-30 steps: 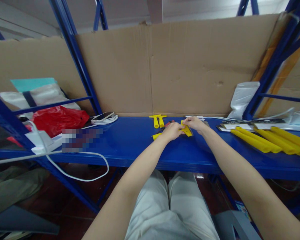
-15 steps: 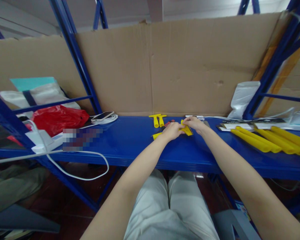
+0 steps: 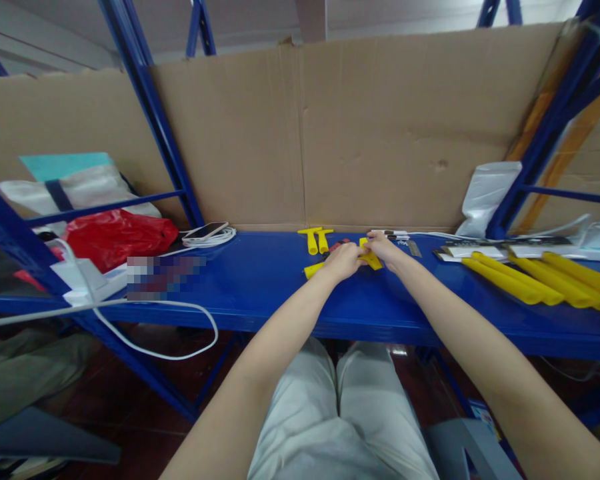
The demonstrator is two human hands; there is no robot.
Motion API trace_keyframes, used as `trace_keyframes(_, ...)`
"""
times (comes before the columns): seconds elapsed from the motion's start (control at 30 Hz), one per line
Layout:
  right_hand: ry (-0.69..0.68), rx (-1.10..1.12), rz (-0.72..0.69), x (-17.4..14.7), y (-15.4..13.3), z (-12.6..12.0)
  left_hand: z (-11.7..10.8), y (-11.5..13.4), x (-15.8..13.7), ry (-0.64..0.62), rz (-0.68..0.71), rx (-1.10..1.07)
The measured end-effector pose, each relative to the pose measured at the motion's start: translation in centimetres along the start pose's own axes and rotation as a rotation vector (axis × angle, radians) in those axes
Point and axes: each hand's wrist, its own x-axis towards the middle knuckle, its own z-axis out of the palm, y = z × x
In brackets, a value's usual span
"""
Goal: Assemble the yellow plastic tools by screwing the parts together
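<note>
Left hand (image 3: 346, 262) and right hand (image 3: 384, 248), fingers closed on a flat-looking yellow piece (image 3: 373, 261), at three o'clock from the left, eight from the right; beyond, two yellow T-shaped pieces (image 3: 312, 243), near ten o'clock.

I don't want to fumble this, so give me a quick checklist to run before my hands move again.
1. Left hand holding the yellow piece: ok, fingers on its near side.
2. Right hand gripping it firmly: cannot tell; fingers are at its far end, but their grip is hidden.
3. Whether the yellow tube end by the left forearm joins that piece: cannot tell, the hand hides the stretch between.
4. Nothing loose beside the right hand: not ok, a grey strip lies close by.
5. T-shaped yellow pieces apart from both hands: ok.
6. Long yellow rolls apart from both hands: ok.
</note>
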Motion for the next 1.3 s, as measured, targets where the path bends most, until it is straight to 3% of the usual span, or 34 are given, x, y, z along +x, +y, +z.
trace_keyframes(0.23, -0.062, 0.064, 0.068, 0.2, -0.5, -1.3, 0.1, -0.1, 0.0, 0.041, -0.055, -0.031)
trace_keyframes(0.4, -0.192, 0.001, 0.104, -0.3, -1.1, -2.6, 0.5, -0.8, 0.5, 0.099, -0.091, -0.105)
trace_keyframes(0.53, -0.206, -0.046, 0.093, -0.5, -1.1, -2.9, 0.6, -1.0, 0.6, 0.114, -0.097, -0.126)
trace_keyframes(0.73, -0.147, -0.054, 0.078, -0.3, -1.1, -2.7, 0.1, -0.2, -0.1, 0.083, -0.127, -0.036)
trace_keyframes(0.9, -0.123, -0.069, 0.075, -0.6, -1.2, -2.5, 0.1, 0.2, -0.5, -0.013, -0.178, 0.104)
trace_keyframes(1.3, -0.255, 0.07, 0.128, -1.0, -1.6, -3.1, -0.3, 0.3, -0.6, 0.004, -0.177, 0.153)
